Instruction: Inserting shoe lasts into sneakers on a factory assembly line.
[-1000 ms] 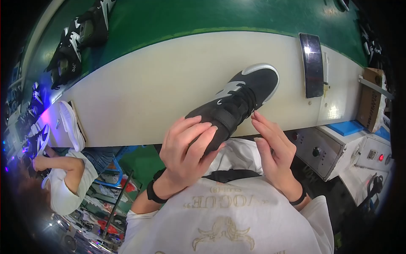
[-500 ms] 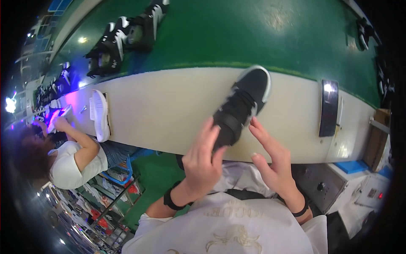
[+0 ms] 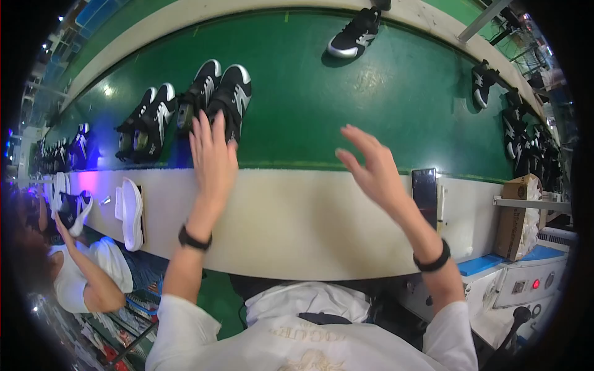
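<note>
My left hand (image 3: 213,154) reaches over the green belt with its fingers stretched out and overlaps the heel ends of a pair of black sneakers with white toes and trim, the nearer one (image 3: 234,93) and its mate (image 3: 204,80). Whether the fingertips touch the shoes I cannot tell. Farther right, my right hand (image 3: 374,164) hovers at the edge of the belt, thumb and fingers apart, holding nothing. Both wrists wear black bands. Another pair of black sneakers (image 3: 151,123) stands left of my left hand.
A pale ledge (image 3: 297,216) runs between me and the green belt (image 3: 297,111). A single sneaker (image 3: 356,37) lies at the far side. White soles (image 3: 132,213) rest at left, near a co-worker (image 3: 93,278). At right are a dark flat device (image 3: 425,191) and a cardboard box (image 3: 516,222).
The black sneaker between my hands above the ledge is no longer there. Both hands have moved forward and apart, the left toward the pair on the belt. My view has shifted.
</note>
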`<state>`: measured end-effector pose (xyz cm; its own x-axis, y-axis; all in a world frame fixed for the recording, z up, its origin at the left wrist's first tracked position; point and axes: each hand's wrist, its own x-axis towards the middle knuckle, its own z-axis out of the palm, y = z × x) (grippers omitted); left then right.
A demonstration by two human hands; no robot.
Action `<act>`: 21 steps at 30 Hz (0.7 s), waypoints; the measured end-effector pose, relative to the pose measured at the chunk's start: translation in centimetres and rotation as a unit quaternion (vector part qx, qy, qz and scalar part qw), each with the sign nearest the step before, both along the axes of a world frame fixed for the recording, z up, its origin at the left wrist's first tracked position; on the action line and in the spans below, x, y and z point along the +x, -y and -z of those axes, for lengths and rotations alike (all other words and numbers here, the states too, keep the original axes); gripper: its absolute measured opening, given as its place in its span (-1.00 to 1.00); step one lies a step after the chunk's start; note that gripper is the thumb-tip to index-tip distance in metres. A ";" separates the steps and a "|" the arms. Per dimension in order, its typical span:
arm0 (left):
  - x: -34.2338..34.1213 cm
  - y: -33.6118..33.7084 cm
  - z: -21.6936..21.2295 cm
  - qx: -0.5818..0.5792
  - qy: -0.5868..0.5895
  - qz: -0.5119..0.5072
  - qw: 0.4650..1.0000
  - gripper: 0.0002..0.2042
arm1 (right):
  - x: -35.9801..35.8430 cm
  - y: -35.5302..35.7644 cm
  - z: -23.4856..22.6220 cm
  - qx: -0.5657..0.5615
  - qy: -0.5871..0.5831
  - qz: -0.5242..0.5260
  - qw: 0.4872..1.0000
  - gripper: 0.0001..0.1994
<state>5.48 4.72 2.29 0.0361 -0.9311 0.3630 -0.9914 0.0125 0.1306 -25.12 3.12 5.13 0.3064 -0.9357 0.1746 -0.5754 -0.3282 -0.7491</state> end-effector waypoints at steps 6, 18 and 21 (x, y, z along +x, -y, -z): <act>-2.2 -9.7 2.3 0.237 -0.083 0.159 0.955 -0.29 | 2.8 16.6 6.2 -0.067 -0.171 -0.026 0.983 -0.48; -3.3 -9.5 1.2 0.333 -0.049 0.165 0.927 -0.27 | -3.2 24.3 8.9 -0.232 -0.250 -0.044 0.939 -0.74; -3.6 -9.4 1.3 0.331 -0.039 0.164 0.929 -0.25 | -6.9 25.3 8.0 -0.125 -0.204 0.066 0.969 -0.70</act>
<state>1.92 14.16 0.97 -0.2876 -0.9148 -0.2837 -0.9353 0.2045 0.2886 -32.06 -22.20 -2.82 0.2779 -0.9154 0.2911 -0.8559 -0.3736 -0.3577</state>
